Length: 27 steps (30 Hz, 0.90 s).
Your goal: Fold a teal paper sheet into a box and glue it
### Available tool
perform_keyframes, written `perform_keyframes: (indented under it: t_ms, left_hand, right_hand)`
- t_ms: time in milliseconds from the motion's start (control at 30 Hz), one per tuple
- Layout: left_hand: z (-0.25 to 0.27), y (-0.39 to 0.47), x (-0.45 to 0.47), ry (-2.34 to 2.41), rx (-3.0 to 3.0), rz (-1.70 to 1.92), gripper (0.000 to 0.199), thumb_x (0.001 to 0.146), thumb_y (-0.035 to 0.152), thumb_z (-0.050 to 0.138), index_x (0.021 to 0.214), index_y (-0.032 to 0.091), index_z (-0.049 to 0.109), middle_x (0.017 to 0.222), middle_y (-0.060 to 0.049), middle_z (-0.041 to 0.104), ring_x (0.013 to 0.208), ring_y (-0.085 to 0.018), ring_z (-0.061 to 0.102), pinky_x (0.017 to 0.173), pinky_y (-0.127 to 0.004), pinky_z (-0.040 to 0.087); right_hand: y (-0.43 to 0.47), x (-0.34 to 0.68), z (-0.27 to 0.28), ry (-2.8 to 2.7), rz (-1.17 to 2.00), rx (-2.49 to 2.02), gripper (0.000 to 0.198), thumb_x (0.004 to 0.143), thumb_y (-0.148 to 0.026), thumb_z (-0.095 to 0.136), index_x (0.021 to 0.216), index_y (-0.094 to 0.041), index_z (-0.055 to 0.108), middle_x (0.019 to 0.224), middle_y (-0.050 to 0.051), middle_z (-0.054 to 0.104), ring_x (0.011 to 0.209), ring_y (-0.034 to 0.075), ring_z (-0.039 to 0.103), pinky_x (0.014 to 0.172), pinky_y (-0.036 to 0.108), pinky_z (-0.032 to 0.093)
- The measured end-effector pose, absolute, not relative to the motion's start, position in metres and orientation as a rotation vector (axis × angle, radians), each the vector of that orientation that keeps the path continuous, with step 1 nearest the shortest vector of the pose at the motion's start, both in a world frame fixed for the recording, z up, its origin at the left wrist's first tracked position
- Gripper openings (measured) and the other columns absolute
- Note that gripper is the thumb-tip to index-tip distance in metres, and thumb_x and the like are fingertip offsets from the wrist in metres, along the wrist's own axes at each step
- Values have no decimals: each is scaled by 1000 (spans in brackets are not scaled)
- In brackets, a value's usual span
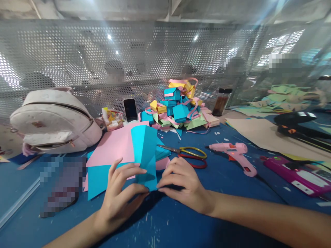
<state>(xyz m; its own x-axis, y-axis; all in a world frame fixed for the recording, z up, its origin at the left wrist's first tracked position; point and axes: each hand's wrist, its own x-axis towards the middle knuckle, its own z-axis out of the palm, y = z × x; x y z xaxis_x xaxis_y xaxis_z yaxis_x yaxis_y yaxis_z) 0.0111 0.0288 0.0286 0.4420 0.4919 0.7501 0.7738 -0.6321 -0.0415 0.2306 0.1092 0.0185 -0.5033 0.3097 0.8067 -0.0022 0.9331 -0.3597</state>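
Note:
A folded piece of blue paper point(144, 151) stands tilted between my hands, creased lengthwise. My left hand point(126, 187) grips its lower left edge, thumb and fingers against the paper. At the lower right corner, my right hand point(184, 182) pinches the same piece between thumb and fingers. Behind and to the left lie flat sheets, a pink sheet point(113, 141) and a blue sheet point(98, 177). Just beyond my right hand are scissors point(192, 152) with one yellow and one red handle loop, their blades resting by more blue paper.
A pink glue gun point(230, 148) lies right, near a magenta power strip point(294, 175) and black stapler point(297, 127). Behind rise a heap of folded paper boxes point(181, 112), a phone point(130, 110) and a dark bottle point(221, 102). A white backpack point(57, 120) sits left. Perforated metal point(147, 51) screens the back.

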Motion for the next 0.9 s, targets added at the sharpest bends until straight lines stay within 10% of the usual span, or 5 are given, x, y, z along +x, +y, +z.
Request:
perform_keyframes:
  t_ms: [900]
  left_hand:
    - [32, 28, 13, -1141, -2364, -1145, 16, 85, 7, 67, 86, 23, 65, 117, -7, 59, 113, -25, 54, 109, -58, 23]
  right_hand:
    - [112, 229, 14, -2044, 503, -211, 3, 85, -17, 70, 84, -19, 70, 76, 2, 64, 76, 16, 55, 71, 33, 39]
